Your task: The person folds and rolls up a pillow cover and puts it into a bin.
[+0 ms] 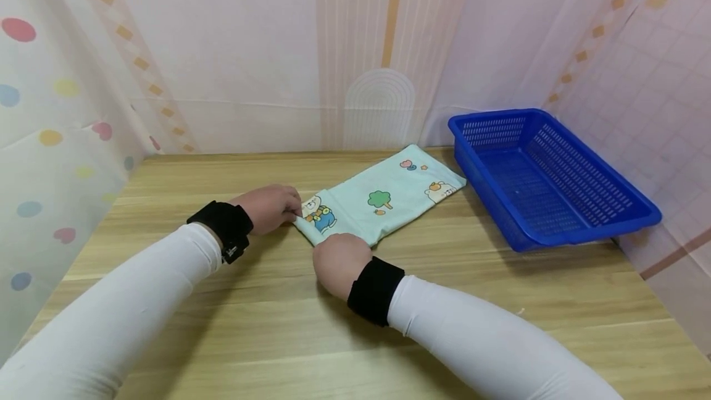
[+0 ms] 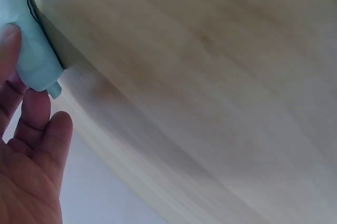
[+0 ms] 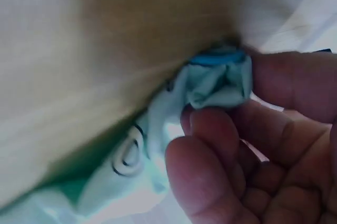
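A mint-green printed cloth [image 1: 408, 187] lies folded into a long strip on the table, slanting from near left to far right. Cartoon animals, a tree and flowers decorate it. Its near-left end is turned over into a thick fold. My left hand [image 1: 270, 208] pinches the left corner of that fold; in the left wrist view, thumb and fingers hold the rounded cloth end [image 2: 39, 63]. At the fold's other corner, my right hand [image 1: 341, 263] grips the fabric. The right wrist view shows a rolled cloth end [image 3: 221, 87] between its thumb and fingers.
A blue plastic basket [image 1: 500, 202] with slotted sides stands at the right, close to the cloth's far end. The wood-grain table [image 1: 266, 326] backs onto a patterned curtain [image 1: 250, 48], with more printed sheeting at both sides.
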The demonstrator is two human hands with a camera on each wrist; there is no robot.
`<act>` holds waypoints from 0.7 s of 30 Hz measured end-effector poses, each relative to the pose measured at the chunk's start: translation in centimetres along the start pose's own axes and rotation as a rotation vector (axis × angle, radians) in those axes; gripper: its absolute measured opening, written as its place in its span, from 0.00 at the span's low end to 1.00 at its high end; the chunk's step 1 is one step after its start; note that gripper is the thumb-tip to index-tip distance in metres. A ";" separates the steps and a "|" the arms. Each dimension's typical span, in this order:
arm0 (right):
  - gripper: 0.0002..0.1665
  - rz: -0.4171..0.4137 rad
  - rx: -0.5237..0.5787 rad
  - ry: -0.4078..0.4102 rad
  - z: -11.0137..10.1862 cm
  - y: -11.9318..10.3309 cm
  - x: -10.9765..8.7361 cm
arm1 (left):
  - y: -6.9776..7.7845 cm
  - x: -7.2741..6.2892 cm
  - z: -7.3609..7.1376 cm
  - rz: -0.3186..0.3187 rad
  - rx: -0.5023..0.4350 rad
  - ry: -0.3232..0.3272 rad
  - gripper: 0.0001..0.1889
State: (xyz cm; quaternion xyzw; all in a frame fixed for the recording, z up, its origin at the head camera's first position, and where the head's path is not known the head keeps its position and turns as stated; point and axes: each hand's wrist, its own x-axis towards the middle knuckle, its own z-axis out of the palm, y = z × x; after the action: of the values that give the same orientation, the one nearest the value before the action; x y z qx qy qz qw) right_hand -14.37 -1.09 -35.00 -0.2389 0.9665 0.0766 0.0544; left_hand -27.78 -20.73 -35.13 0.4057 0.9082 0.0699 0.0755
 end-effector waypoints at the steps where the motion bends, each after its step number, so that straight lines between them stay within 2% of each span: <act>1: 0.12 -0.007 0.010 -0.006 0.0 0.3 0.1 | 0.0 0.1 0.0 -0.006 -0.010 -0.006 0.06; 5: 0.09 -0.006 0.131 -0.037 -0.2 1.5 0.2 | -0.3 0.8 -0.1 -0.056 -0.048 -0.047 0.07; 11: 0.07 0.071 0.389 -0.149 -0.3 3.4 0.8 | -0.6 2.2 -0.2 -0.156 -0.101 -0.138 0.07; 14: 0.08 0.105 0.482 -0.187 -0.1 4.2 1.2 | -0.4 2.7 -0.5 -0.180 -0.146 -0.169 0.07; 17: 0.08 0.121 0.545 -0.194 0.1 4.6 1.5 | -0.3 3.0 -0.5 -0.199 -0.207 -0.166 0.07; 21: 0.04 0.119 0.586 -0.171 0.3 4.8 1.5 | -0.3 3.0 0.0 -0.197 -0.212 -0.118 0.10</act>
State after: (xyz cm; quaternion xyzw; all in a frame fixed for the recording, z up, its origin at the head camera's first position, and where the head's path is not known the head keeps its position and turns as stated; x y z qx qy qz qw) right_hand -17.97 2.47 -34.92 -0.1489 0.9516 -0.1824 0.1977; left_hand -30.01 -18.68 -35.41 0.3078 0.9251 0.1338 0.1777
